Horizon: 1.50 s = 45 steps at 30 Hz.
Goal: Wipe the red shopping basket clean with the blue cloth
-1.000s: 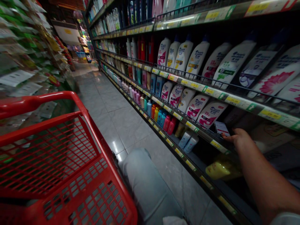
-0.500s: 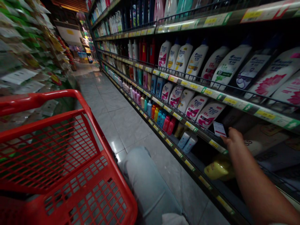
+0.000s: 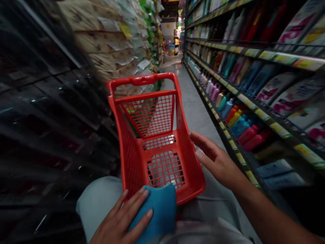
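Observation:
My left hand [image 3: 122, 218] lies at the near rim of a red plastic shopping trolley basket [image 3: 142, 80], fingers spread over a blue ribbed soft package [image 3: 154, 211] and gripping it. The package rests against the basket's near edge and hides part of the mesh floor. My right hand [image 3: 215, 159] is open with its fingers apart, holding nothing. It hovers just beside the basket's right wall, and I cannot see it touching the basket. The basket's inside shows only the red mesh.
Shelves of shampoo and lotion bottles [image 3: 243, 125] with yellow price strips run along the right. Dark glass-fronted shelving [image 3: 50, 118] fills the left, and hanging packets [image 3: 109, 40] stand beyond it. A tiled aisle floor [image 3: 195, 101] stretches ahead. My light jeans leg [image 3: 99, 200] shows below.
The view has swung left, away from the shelf. My right hand has left the lower shelf and the white card and now hovers by the basket. My left hand has come into view with the blue package.

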Available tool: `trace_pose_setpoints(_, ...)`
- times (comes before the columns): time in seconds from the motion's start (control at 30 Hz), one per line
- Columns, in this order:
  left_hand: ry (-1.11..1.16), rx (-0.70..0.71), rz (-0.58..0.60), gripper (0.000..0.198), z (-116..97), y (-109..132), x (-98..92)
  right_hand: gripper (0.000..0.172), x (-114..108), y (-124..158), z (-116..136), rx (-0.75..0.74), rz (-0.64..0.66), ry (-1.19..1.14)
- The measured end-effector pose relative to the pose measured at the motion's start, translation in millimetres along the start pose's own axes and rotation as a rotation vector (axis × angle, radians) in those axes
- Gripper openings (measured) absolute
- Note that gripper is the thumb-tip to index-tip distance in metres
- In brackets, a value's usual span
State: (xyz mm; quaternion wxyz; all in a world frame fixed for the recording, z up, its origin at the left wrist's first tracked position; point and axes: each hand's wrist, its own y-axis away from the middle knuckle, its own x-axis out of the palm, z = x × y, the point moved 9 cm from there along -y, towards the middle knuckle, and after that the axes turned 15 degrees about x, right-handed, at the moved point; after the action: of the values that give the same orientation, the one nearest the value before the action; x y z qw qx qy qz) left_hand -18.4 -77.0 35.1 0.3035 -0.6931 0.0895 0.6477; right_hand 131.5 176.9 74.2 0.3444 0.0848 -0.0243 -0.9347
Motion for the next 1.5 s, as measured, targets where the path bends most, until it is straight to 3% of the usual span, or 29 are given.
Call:
trace_pose_setpoints(0.07,0.110,-0.047,-0.028,0.065,0,-4,-6.3,0.058,34,4,5,-0.035,0.171,0.099)
trace_pose_setpoints(0.13,0.283,-0.118,-0.140,0.062,2,-7,-13.7,0.063,58,13,3,-0.038,0.348,0.162)
trace_pose_setpoints(0.23,0.485,-0.345,-0.314,0.048,15,-11,-23.8,0.098,82,30,-7,0.025,0.636,0.163)
trace_pose_setpoints(0.3,0.592,-0.529,-0.407,0.032,27,-16,-30.2,0.119,91,38,-11,0.056,0.742,0.141)
trace_pose_setpoints(0.37,0.724,-0.630,-0.473,0.026,35,-28,-35.2,0.118,95,39,-10,0.058,0.727,0.104)
trace_pose_setpoints(0.47,0.918,-0.725,-0.579,0.026,45,-47,-35.4,0.087,95,30,-10,0.091,0.598,-0.012)
trace_pose_setpoints(0.6,1.159,-0.867,-0.763,0.037,51,-55,-13.5,0.050,96,20,-22,0.214,0.517,-0.173)
trace_pose_setpoints(0.7,1.228,-0.925,-0.832,0.047,50,-61,4.5,0.053,95,15,-35,0.317,0.477,-0.230)
trace_pose_setpoints(0.87,1.322,-1.075,-0.898,0.055,50,-63,24.9,0.057,106,19,-47,0.578,0.598,-0.431)
trace_pose_setpoints(1.0,1.390,-1.053,-0.824,0.057,46,-66,23.7,0.053,109,24,-40,0.573,0.654,-0.456)
trace_pose_setpoints(1.2,1.494,-0.935,-0.744,0.064,34,-66,13.8,0.052,99,31,-37,0.523,0.613,-0.470)
trace_pose_setpoints(1.5,1.525,-1.011,-0.799,0.058,25,-65,18.2,0.055,89,48,-42,0.574,0.638,-0.501)
